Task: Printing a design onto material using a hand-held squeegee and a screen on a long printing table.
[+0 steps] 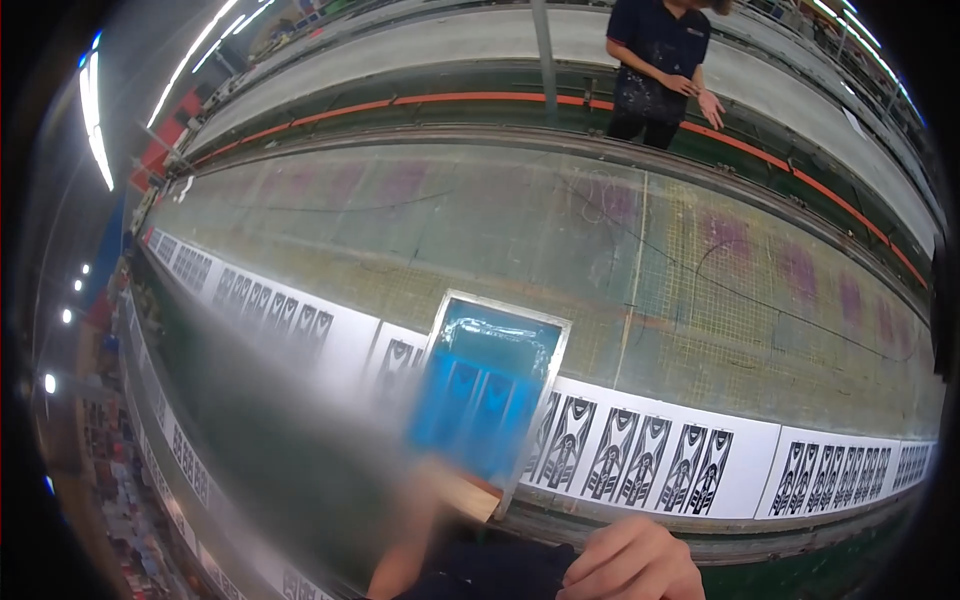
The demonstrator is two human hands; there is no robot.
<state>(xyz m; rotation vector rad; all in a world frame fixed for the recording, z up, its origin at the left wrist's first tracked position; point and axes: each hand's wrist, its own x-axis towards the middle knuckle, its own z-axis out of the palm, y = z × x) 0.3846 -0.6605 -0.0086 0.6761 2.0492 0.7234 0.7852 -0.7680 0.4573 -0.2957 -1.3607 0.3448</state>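
Note:
A metal-framed printing screen [566, 340] with blue mesh [475, 400] lies over a row of white printed sheets along the near edge of a long table. At its near end is a pale wooden block [462, 490], which looks like a squeegee handle. My left hand [422, 500] is beside or on this block. Motion smears its fingers, so their grip is unclear. Low in the picture, to the right of the screen, my right hand [635, 562] has its fingers curled in. Whatever it may hold is hidden.
White sheets with black patterns [650, 455] run along the table [500, 220] on both sides of the screen. Beyond the table, past an orange rail [480, 97], stands another person [660, 60]. More printed sheets [188, 465] line a surface at the left. A grey blur covers the left middle.

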